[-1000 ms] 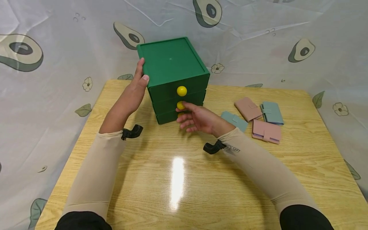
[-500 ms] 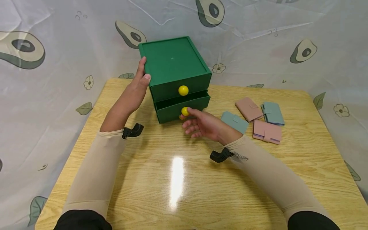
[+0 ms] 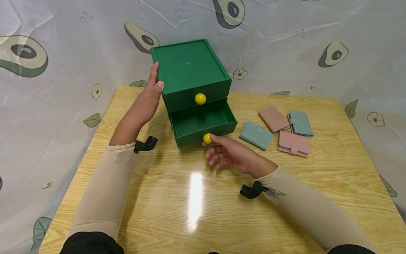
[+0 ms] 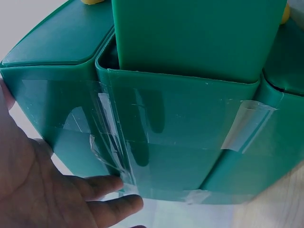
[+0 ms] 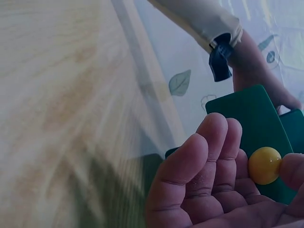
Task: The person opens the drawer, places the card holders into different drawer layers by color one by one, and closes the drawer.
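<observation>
A green three-drawer box [image 3: 191, 65] stands at the back of the table, its middle drawer [image 3: 203, 120] pulled well out and bare inside. My right hand [image 3: 236, 153] pinches that drawer's round yellow knob [image 3: 207, 138] between thumb and index finger, the other fingers loosely bent below. In the right wrist view the same knob [image 5: 265, 166] shows beside the thumb. My left hand [image 3: 146, 102] lies flat along the box's left side, thumb at the top edge. Clear tape [image 4: 185, 128] runs across that side in the left wrist view. The top drawer with its yellow knob [image 3: 200, 99] is closed.
Right of the box lie a light blue notebook [image 3: 256, 135], a pink notebook [image 3: 273, 118], another blue notebook [image 3: 300, 123] and another pink notebook [image 3: 294, 144]. A patterned cloth [image 3: 285, 42] hangs behind the wooden table [image 3: 165, 204].
The middle drawer has slid out toward me from closed, its knob held by my right hand, which has moved nearer and slightly right. My left hand has stayed on the box's side.
</observation>
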A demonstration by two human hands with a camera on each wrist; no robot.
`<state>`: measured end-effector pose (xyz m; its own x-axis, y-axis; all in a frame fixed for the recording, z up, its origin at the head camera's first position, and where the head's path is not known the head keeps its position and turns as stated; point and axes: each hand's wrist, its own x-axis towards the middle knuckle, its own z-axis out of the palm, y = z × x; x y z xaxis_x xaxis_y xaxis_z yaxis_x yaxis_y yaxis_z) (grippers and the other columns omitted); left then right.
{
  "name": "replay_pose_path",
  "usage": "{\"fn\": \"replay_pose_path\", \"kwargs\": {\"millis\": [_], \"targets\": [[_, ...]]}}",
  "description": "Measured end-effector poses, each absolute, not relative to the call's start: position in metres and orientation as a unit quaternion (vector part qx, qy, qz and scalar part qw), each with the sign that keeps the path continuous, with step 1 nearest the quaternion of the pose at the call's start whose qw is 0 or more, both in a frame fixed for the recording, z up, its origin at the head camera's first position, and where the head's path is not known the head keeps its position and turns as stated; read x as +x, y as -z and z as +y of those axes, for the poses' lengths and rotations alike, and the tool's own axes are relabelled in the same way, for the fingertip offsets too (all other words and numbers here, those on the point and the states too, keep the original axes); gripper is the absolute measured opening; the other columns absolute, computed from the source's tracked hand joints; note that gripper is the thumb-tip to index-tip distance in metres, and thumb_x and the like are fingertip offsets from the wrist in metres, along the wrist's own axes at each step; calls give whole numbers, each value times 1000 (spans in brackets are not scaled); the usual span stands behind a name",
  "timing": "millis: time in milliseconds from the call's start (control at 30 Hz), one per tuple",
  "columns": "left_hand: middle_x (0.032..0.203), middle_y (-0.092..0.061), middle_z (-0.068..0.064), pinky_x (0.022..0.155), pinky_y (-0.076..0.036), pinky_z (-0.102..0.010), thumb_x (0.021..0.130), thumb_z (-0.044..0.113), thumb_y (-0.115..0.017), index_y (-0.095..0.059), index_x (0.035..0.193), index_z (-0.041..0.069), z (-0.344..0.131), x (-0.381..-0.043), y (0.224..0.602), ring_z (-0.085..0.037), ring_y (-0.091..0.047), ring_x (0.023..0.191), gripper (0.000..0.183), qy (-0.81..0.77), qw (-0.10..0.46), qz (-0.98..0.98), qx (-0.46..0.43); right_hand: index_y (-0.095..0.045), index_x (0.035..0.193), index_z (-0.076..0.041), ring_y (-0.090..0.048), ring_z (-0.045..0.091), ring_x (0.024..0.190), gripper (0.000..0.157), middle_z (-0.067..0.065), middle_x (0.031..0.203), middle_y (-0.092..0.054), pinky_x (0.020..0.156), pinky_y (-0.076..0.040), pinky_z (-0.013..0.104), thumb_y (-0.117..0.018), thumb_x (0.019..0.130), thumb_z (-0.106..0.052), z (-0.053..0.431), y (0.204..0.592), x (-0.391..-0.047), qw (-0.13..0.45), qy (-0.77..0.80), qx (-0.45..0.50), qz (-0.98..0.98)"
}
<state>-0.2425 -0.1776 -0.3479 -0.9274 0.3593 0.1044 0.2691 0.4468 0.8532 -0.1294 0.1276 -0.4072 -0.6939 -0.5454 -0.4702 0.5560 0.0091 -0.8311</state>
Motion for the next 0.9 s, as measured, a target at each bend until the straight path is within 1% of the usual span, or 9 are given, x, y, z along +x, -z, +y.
{"fn": "replay_pose_path", "kwargs": {"millis": [167, 400, 600, 667, 733, 833, 900], "targets": [[180, 9, 13, 130, -2, -68, 112, 63, -26, 11, 171, 48, -177, -243, 349, -28, 4, 167, 71, -497, 44, 847, 186, -47, 151, 6, -68, 15, 80, 61, 1, 96, -71, 69, -56, 30, -39, 118, -44, 132, 409, -117, 396, 704, -1, 590], [180, 9, 13, 130, -1, -66, 112, 63, -25, 11, 171, 48, -178, -244, 349, -28, 4, 167, 71, -498, 40, 845, 189, -49, 148, 5, -69, 14, 79, 57, 2, 96, -72, 68, -58, 29, -42, 117, -42, 139, 414, -103, 404, 712, -11, 575], [180, 10, 14, 130, -2, -67, 113, 60, -25, 11, 170, 50, -180, -243, 349, -29, 4, 167, 68, -498, 44, 846, 182, -48, 149, 8, -71, 13, 81, 60, 1, 98, -73, 69, -58, 28, -44, 117, -42, 142, 418, -100, 399, 712, -25, 577], [180, 10, 14, 130, -1, -67, 113, 60, -25, 11, 171, 49, -179, -243, 349, -28, 5, 167, 68, -500, 44, 845, 185, -48, 150, 9, -71, 15, 85, 59, 1, 101, -73, 73, -59, 30, -45, 117, -39, 147, 421, -101, 394, 698, -40, 597], [180, 10, 14, 130, -1, -66, 113, 61, -25, 11, 171, 49, -179, -243, 349, -27, 5, 167, 69, -502, 44, 843, 187, -51, 147, 11, -72, 18, 90, 55, 4, 105, -74, 78, -60, 33, -47, 116, -35, 154, 423, -104, 383, 674, -60, 629], [180, 9, 13, 130, -1, -66, 112, 61, -25, 10, 171, 48, -178, -244, 350, -26, 5, 167, 69, -503, 41, 842, 190, -56, 143, 10, -72, 24, 99, 49, 10, 114, -74, 87, -60, 39, -52, 115, -30, 169, 424, -111, 360, 625, -86, 687], [180, 10, 13, 130, 0, -66, 112, 62, -25, 10, 171, 48, -177, -244, 351, -26, 5, 167, 70, -504, 40, 842, 190, -62, 138, 8, -70, 28, 102, 45, 15, 118, -74, 90, -58, 41, -56, 114, -28, 180, 423, -117, 342, 586, -99, 728]]}}
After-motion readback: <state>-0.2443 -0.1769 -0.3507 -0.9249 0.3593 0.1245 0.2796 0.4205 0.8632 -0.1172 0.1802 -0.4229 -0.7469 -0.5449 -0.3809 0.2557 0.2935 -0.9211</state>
